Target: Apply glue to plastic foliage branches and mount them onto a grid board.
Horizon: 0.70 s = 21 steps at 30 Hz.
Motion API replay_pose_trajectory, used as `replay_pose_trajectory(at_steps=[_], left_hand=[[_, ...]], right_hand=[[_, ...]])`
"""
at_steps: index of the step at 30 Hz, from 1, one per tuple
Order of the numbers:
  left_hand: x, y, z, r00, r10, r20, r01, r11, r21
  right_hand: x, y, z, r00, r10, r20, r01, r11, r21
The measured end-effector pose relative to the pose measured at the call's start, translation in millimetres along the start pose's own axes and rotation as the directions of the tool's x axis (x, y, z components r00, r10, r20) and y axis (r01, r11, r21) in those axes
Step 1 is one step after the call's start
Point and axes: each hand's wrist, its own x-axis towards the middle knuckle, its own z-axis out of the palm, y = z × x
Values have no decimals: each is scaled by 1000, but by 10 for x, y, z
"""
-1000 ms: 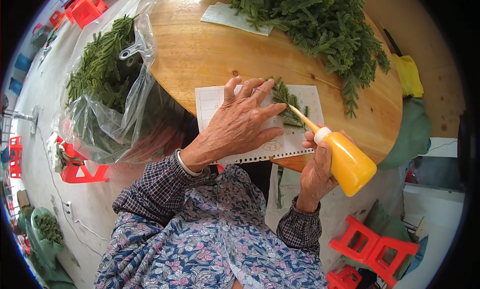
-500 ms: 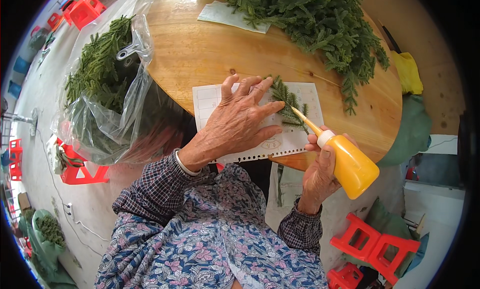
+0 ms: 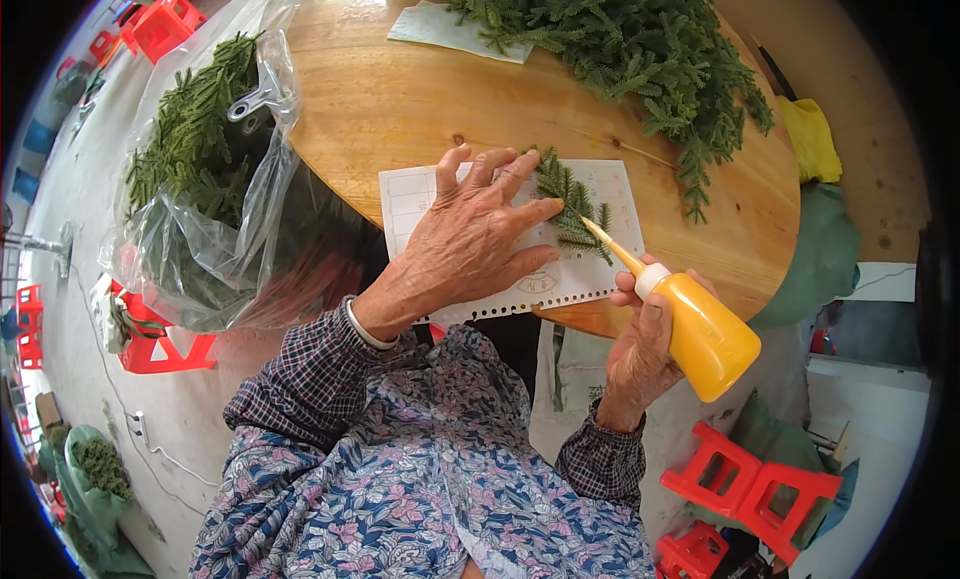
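A small green fir-like sprig lies on a white sheet of paper with a row of punched holes along its near edge. My left hand is spread palm down over the sheet, fingers apart, and its index fingertip rests at the sprig's left side. In my right hand is a tilted yellow squeeze bottle. Its long narrow nozzle points up and left, with the tip at the sprig's stem; whether it touches cannot be made out. The bottle's underside hides part of my right fingers.
A big heap of green branches covers the far right of the round wooden table, beside a pale cloth. To the left stands a clear plastic bag of branches with a clip. Red stools are on the floor.
The view has shifted slightly, so table and sheet sit a little further left. The nozzle tip has moved slightly along the sprig toward its near end. Both hands keep their pose.
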Motion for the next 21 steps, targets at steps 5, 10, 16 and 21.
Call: replay_pose_trajectory(at_steps=[5,10,16,21], left_hand=[[-2,-9,2,1000,7,-7,-7,1000,-16],[1,-4,2,1000,3,13,-3,1000,0],[1,2,4,1000,4,2,-4,1000,-8],[5,10,-11,1000,1,19,-1,1000,5]], right_hand=[[-17,11,-25,1000,-9,0,9,1000,9],[-24,7,-37,1000,-14,-7,14,1000,8],[-32,-15,-57,1000,-1,-24,2,1000,13],[-38,-39,-89,1000,-16,-23,16,1000,15]])
